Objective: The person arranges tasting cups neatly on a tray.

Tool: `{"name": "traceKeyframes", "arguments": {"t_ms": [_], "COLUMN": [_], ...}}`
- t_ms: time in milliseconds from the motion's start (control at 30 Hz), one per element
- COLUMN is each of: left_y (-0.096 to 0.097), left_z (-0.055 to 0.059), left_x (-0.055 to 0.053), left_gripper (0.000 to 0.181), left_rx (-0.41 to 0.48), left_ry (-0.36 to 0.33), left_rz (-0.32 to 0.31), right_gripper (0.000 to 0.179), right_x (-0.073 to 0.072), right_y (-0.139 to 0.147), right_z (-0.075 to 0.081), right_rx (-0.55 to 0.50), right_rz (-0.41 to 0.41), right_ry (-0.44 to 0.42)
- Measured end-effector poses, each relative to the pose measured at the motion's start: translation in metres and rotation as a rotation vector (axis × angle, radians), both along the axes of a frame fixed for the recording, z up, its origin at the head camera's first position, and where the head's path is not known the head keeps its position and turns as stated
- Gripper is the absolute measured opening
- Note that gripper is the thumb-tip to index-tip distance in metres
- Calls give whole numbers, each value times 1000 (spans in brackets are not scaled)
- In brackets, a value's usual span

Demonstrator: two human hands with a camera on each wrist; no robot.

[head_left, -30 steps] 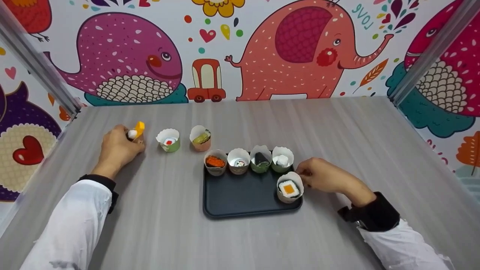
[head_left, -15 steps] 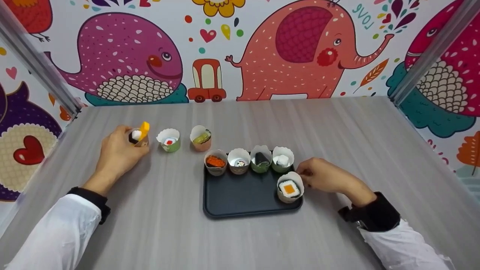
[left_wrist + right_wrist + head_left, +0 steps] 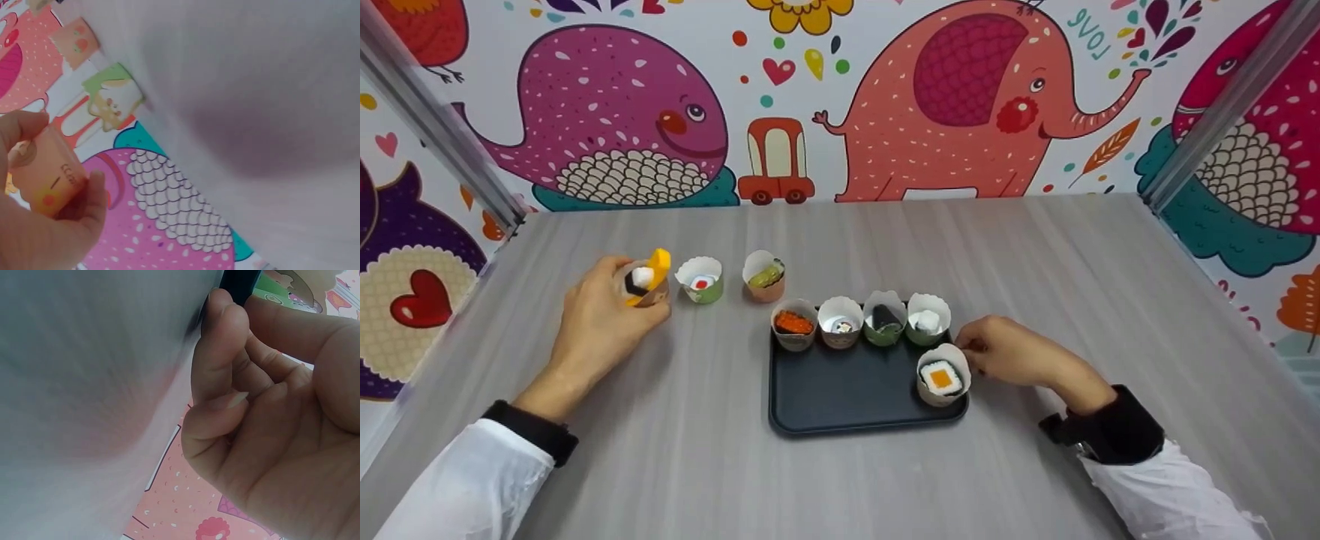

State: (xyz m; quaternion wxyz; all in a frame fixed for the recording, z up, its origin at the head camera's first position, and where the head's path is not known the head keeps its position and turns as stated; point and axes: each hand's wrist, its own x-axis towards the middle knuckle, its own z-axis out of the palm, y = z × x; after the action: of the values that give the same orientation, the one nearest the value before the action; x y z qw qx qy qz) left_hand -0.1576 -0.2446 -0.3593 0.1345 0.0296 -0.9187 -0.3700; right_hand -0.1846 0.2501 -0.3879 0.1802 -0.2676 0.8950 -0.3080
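L hand, left of pic, grips orange cup; may bump green cup just beside. R hand pinches tray edge.

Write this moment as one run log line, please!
left grip: holds cup | right grip: pinches tray edge | on tray: five cups | on table: two cups

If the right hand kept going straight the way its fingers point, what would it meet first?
The edge of the black tray, which the right hand appears to pinch. Just past it would probably come the cup with the orange-centred roll, though depth is hard to judge.
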Motion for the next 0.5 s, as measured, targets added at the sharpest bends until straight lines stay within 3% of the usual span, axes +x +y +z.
{"name": "traceKeyframes", "arguments": {"t_ms": [200, 500], "left_y": [16, 41], "left_z": [5, 0], "left_x": [10, 22], "left_gripper": [63, 55], "left_rx": [-1, 11], "left_ry": [43, 142], "left_rz": [-30, -110], "right_gripper": [15, 16], "right_x": [0, 0], "right_y": [0, 0], "right_z": [0, 0], "right_rx": [-5, 0], "right_rz": [-1, -8], "right_ry": [-6, -17]}}
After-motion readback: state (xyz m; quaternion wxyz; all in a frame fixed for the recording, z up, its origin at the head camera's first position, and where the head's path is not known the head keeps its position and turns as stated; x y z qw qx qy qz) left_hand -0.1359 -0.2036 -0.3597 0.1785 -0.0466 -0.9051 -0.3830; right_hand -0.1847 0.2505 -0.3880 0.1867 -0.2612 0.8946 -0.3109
